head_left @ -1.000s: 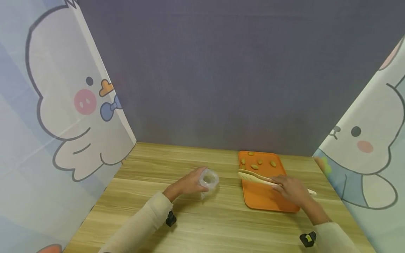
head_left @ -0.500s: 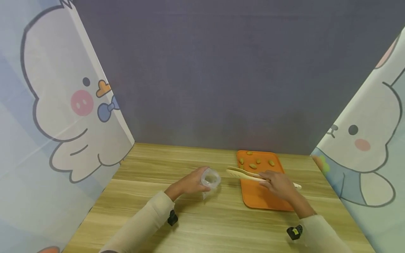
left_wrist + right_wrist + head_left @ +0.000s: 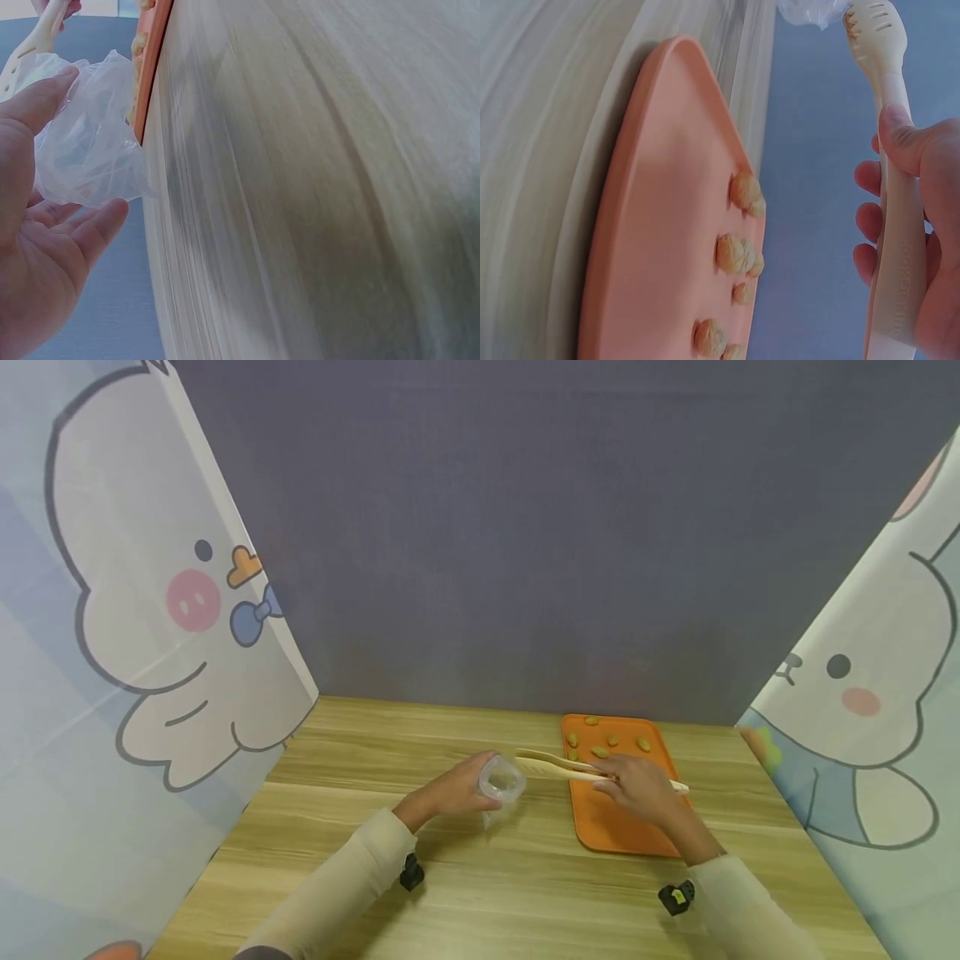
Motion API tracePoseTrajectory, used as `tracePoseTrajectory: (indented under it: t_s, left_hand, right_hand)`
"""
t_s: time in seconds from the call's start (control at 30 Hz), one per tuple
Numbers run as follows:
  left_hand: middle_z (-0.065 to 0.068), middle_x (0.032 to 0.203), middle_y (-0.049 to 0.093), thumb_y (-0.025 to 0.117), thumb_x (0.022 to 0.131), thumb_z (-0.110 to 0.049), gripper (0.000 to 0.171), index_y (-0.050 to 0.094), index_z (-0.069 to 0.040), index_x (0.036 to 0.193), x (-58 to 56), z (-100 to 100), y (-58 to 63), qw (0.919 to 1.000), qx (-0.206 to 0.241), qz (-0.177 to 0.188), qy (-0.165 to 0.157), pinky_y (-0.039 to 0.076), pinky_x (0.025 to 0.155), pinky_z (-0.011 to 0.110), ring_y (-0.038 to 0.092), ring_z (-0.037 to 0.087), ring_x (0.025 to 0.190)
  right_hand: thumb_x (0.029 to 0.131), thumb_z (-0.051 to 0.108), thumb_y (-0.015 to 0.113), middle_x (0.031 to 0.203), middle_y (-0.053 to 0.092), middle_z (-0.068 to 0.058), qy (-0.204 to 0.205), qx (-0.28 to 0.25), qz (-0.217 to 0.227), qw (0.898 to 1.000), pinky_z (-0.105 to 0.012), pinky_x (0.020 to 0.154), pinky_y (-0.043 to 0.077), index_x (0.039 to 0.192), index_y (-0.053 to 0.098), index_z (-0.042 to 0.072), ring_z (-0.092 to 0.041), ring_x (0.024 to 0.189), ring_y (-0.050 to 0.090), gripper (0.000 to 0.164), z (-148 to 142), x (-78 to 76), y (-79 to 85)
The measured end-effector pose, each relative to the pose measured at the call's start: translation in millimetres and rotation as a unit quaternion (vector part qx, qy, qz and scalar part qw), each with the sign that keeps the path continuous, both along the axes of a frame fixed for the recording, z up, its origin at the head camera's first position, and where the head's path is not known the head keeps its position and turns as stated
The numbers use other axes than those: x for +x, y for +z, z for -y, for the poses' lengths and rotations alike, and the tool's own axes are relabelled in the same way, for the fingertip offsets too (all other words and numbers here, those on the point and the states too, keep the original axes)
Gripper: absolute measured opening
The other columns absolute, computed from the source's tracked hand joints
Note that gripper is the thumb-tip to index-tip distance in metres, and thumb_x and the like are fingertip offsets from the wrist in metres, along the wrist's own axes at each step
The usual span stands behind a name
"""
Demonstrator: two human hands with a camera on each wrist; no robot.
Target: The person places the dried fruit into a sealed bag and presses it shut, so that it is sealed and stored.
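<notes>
My left hand [image 3: 459, 789] holds a clear plastic bag [image 3: 489, 817] by its mouth, thumb and fingers curved round its sides. The bag's mouth faces up, a round opening in the head view; crinkled film shows in the left wrist view [image 3: 90, 139]. In my right hand [image 3: 637, 787] is a pair of cream tongs [image 3: 900, 262], gripped along the arms with the thumb on top. Their tips reach left, right at the bag's rim. A bit of brown shows between the tong tips in the right wrist view; what it is cannot be made out.
An orange tray [image 3: 615, 827] lies on the wood-grain table [image 3: 450, 893], under and beyond my right hand. Several small tan, wrinkled lumps [image 3: 735, 253] sit towards its far end. A dark grey panel [image 3: 480, 543] stands behind, with cartoon-printed sheets [image 3: 150, 610] at the sides.
My right hand has carried the tongs leftward from over the tray, bringing their tips to the bag's mouth. My left hand and the bag have stayed nearly in place.
</notes>
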State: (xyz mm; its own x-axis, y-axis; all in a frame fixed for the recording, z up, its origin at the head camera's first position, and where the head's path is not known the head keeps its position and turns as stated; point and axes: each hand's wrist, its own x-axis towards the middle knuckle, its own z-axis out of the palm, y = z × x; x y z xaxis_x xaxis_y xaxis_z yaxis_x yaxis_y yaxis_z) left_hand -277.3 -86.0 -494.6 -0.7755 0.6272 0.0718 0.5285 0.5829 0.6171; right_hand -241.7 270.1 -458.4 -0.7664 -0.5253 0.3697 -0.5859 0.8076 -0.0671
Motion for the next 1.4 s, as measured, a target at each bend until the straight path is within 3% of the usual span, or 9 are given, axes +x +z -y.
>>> tracePoseTrajectory:
  t_s: [0.37, 0.6, 0.73, 0.9, 1.03, 1.13, 1.4]
  left_hand:
    - [0.013, 0.151, 0.048, 0.079, 0.087, -0.039, 0.092, 0.03, -0.006, 0.158, -1.4, -3, -3.7, 0.9999, 0.01, 0.013, 0.001, 0.048, 0.106, 0.046, 0.053, 0.026, 0.129]
    - [0.016, 0.163, 0.034, 0.075, 0.09, -0.046, 0.096, 0.024, -0.005, 0.161, 0.9, -3, -0.4, 0.9994, -0.005, 0.031, 0.014, 0.037, 0.118, 0.05, 0.039, 0.033, 0.147]
    - [0.017, 0.165, 0.03, 0.073, 0.091, -0.048, 0.097, 0.022, -0.004, 0.161, 2.1, -3, -0.8, 0.9993, -0.011, 0.033, 0.017, 0.032, 0.122, 0.051, 0.033, 0.035, 0.151]
    - [0.019, 0.165, 0.03, 0.074, 0.09, -0.047, 0.098, 0.023, -0.002, 0.161, 2.2, -3, 0.0, 0.9993, -0.005, 0.032, 0.019, 0.031, 0.122, 0.051, 0.033, 0.036, 0.151]
    - [0.02, 0.164, 0.031, 0.074, 0.09, -0.045, 0.097, 0.023, 0.0, 0.16, 1.1, -3, 0.8, 0.9993, 0.003, 0.033, 0.018, 0.033, 0.121, 0.051, 0.036, 0.036, 0.149]
    - [0.02, 0.16, 0.037, 0.075, 0.09, -0.043, 0.097, 0.023, 0.0, 0.16, 0.0, -3, 1.0, 0.9991, 0.013, 0.037, 0.017, 0.039, 0.116, 0.05, 0.045, 0.034, 0.142]
    - [0.015, 0.154, 0.044, 0.076, 0.091, -0.041, 0.093, 0.025, -0.005, 0.16, -0.7, -2, 2.2, 0.998, 0.035, 0.052, 0.01, 0.046, 0.109, 0.044, 0.053, 0.026, 0.13]
  right_hand:
    - [0.087, 0.024, 0.079, 0.117, 0.074, -0.017, 0.007, -0.015, -0.013, 1.0, -0.046, 0.075, 0.06, 0.124, 0.074, 0.009, -0.032, 0.096, 0.073, 0.04, 13, -2.5, 2.4]
    - [0.087, 0.025, 0.079, 0.117, 0.074, -0.019, 0.009, -0.015, -0.005, 1.0, -0.045, 0.074, 0.059, 0.123, 0.075, 0.008, -0.03, 0.092, 0.073, 0.039, 20, -1.9, 5.8]
    - [0.087, 0.026, 0.079, 0.109, 0.076, -0.011, 0.012, -0.02, -0.002, 1.0, -0.035, 0.066, 0.057, 0.123, 0.075, 0.008, -0.02, 0.08, 0.07, 0.04, 23, -1.0, 7.3]
    - [0.086, 0.027, 0.08, 0.093, 0.072, 0.001, 0.018, -0.027, -0.001, 0.999, -0.022, 0.056, 0.041, 0.123, 0.075, 0.009, -0.003, 0.064, 0.052, 0.041, 25, -1.3, 8.2]
    - [0.088, 0.027, 0.079, 0.094, 0.072, 0.001, 0.017, -0.035, 0.01, 0.999, -0.02, 0.056, 0.038, 0.125, 0.073, 0.009, 0.001, 0.062, 0.045, 0.042, 25, -1.2, 8.2]
    - [0.089, 0.026, 0.078, 0.097, 0.073, -0.001, 0.017, -0.036, 0.02, 0.999, -0.02, 0.056, 0.038, 0.128, 0.072, 0.008, 0.001, 0.063, 0.046, 0.044, 25, -1.0, 8.6]
    - [0.09, 0.026, 0.077, 0.112, 0.075, -0.007, 0.005, -0.038, 0.04, 0.998, -0.028, 0.062, 0.049, 0.13, 0.07, 0.007, -0.011, 0.072, 0.061, 0.045, 21, 1.1, 11.1]
